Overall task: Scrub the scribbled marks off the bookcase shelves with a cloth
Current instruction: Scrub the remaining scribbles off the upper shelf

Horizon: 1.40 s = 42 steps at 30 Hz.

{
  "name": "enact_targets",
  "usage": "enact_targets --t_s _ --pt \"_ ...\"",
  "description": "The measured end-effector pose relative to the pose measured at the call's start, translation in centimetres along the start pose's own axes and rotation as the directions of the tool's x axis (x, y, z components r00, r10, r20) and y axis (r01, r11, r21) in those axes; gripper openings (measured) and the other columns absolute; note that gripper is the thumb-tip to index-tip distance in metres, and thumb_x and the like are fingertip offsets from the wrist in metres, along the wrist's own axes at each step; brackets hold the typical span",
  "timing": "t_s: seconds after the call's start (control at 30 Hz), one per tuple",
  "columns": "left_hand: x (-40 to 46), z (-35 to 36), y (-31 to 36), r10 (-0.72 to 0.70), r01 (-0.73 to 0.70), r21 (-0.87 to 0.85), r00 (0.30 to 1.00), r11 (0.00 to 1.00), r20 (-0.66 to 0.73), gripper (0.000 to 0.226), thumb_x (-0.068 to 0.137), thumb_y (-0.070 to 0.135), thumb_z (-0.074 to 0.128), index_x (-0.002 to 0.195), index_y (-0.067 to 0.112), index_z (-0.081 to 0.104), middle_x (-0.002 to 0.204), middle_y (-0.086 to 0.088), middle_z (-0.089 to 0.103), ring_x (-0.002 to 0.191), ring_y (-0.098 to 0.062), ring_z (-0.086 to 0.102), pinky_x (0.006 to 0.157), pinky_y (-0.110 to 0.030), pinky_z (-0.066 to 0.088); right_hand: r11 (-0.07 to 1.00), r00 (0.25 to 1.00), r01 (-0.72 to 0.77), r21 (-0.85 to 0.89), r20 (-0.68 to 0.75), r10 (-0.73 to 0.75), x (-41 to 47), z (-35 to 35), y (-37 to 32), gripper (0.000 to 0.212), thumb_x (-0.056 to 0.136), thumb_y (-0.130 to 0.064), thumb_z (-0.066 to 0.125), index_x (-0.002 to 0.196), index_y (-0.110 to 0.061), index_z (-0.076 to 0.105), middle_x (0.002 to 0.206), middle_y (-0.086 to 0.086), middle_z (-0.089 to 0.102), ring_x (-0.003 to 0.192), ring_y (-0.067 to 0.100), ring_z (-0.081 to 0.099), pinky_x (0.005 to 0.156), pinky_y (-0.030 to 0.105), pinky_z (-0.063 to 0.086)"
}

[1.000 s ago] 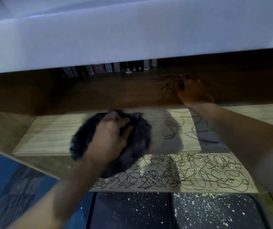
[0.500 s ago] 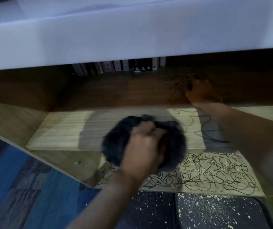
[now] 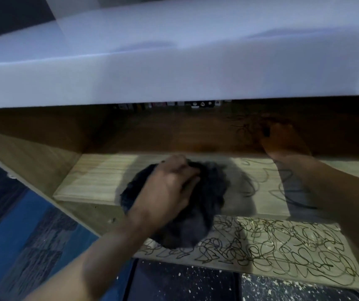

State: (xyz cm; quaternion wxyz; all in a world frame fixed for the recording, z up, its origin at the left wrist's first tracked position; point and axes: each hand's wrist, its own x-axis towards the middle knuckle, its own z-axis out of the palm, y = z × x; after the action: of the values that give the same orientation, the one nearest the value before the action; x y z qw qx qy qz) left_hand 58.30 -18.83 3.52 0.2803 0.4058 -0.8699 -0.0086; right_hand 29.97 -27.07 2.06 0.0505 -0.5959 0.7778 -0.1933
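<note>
Two bare forearms; left hand (image 3: 169, 187), right hand (image 3: 282, 140); no sleeves.

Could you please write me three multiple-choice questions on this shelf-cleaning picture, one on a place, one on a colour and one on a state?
1. Where is the right hand?
A. On the floor
B. Deep in the shaded part of the shelf, beyond the cloth
C. On top of the cloth

2. What colour is the cloth?
A. Dark, near black
B. White
C. Yellow

3. In what state is the lower board?
A. Wiped clean
B. Covered by books
C. Densely covered in scribbles

Answers:
1 B: the right hand rests far back in the shadow, to the right, apart from the cloth.
2 A: the bunched cloth under the left hand shows dark against the pale wood.
3 C: black looping lines run across most of that board, right of the cloth.
</note>
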Motion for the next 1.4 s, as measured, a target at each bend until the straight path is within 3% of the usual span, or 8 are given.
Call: enact_targets --t_s 0.1,0.23,0.37,0.6,0.8,1.0,1.2,1.4 --pt "1.3 -3.7 -6.9 -0.309 0.349 0.150 0.921 0.925 -0.239 0.019 0.083 0.005 0.058 0.090 -0.008 0.071 0.083 -0.028 0.067 0.076 -0.037 0.063 0.072 -0.035 0.041 1.000 1.000 -0.006 -0.017 0.000 0.006 0.3 0.0 0.1 0.041 0.096 -0.042 0.043 0.127 -0.018 0.055 0.129 0.021 0.054 0.118 0.041 0.049 0.097 0.045 0.041" --pt "0.7 -3.3 -12.9 -0.712 0.692 0.284 0.701 0.664 -0.045 0.037 0.092 0.019 0.049 0.109 -0.012 0.063 0.110 -0.035 0.060 0.101 -0.048 0.058 0.088 -0.049 0.046 0.999 1.000 -0.019 -0.045 -0.019 0.018 0.3 0.1 -0.5 0.043 0.095 -0.040 0.045 0.127 -0.013 0.055 0.128 0.022 0.054 0.118 0.041 0.049 0.096 0.045 0.041" --pt "5.0 0.8 -11.2 -0.530 0.486 0.299 0.844 0.821 0.084 0.062 0.091 0.045 0.026 0.124 0.007 0.062 0.128 -0.023 0.057 0.114 -0.042 0.056 0.096 -0.048 0.045 0.999 0.999 -0.031 -0.041 -0.020 0.031 0.3 0.0 -0.7 0.042 0.095 -0.039 0.044 0.127 -0.013 0.054 0.131 0.021 0.052 0.119 0.041 0.049 0.097 0.045 0.040" --pt "5.9 6.0 1.1 -0.020 -0.017 0.096 0.925 0.995 0.380 0.060 0.093 0.059 0.022 0.144 0.033 0.038 0.155 0.012 0.028 0.146 -0.019 0.016 0.119 -0.040 0.010 1.000 1.000 -0.014 -0.007 0.001 0.014 0.2 -0.4 -0.6 0.042 0.097 -0.042 0.041 0.126 -0.015 0.053 0.134 0.018 0.049 0.123 0.038 0.045 0.101 0.043 0.036" --pt "11.4 8.7 -4.3 -0.337 0.273 0.217 0.870 0.937 0.360 0.053 0.099 0.050 0.019 0.147 0.033 0.031 0.157 0.009 0.024 0.146 -0.021 0.017 0.118 -0.041 0.015 0.999 0.996 -0.045 0.029 0.077 0.043 0.2 -0.3 0.1 0.045 0.095 -0.046 0.039 0.129 -0.020 0.054 0.135 0.018 0.049 0.122 0.037 0.047 0.103 0.042 0.039" --pt "4.3 6.2 4.2 0.034 -0.025 -0.030 0.943 0.999 0.332 0.057 0.093 0.057 0.017 0.143 0.039 0.038 0.152 0.023 0.027 0.144 -0.004 0.014 0.119 -0.033 0.008 0.994 0.997 -0.049 0.094 0.060 0.044 0.3 -0.7 0.4 0.041 0.093 -0.037 0.045 0.128 -0.020 0.056 0.135 0.017 0.051 0.122 0.036 0.049 0.101 0.038 0.039" --pt "9.8 7.7 -4.3 -0.317 0.276 0.185 0.915 0.943 0.249 0.062 0.091 0.053 0.018 0.137 0.026 0.049 0.144 -0.002 0.047 0.131 -0.026 0.043 0.109 -0.040 0.033 0.992 0.999 -0.032 0.118 0.028 0.029 0.3 -0.5 0.3 0.041 0.096 -0.037 0.043 0.132 -0.019 0.053 0.136 0.018 0.049 0.125 0.036 0.046 0.102 0.038 0.037" --pt "9.1 7.1 -0.6 -0.324 0.319 0.062 0.913 0.946 0.247 0.035 0.098 0.036 0.039 0.128 0.027 0.054 0.127 -0.010 0.057 0.112 -0.034 0.054 0.095 -0.044 0.046 0.967 0.998 0.056 0.247 -0.048 -0.046 -0.1 -1.2 0.1 0.029 0.094 -0.030 0.050 0.119 -0.026 0.063 0.125 0.014 0.060 0.118 0.032 0.052 0.097 0.030 0.040"
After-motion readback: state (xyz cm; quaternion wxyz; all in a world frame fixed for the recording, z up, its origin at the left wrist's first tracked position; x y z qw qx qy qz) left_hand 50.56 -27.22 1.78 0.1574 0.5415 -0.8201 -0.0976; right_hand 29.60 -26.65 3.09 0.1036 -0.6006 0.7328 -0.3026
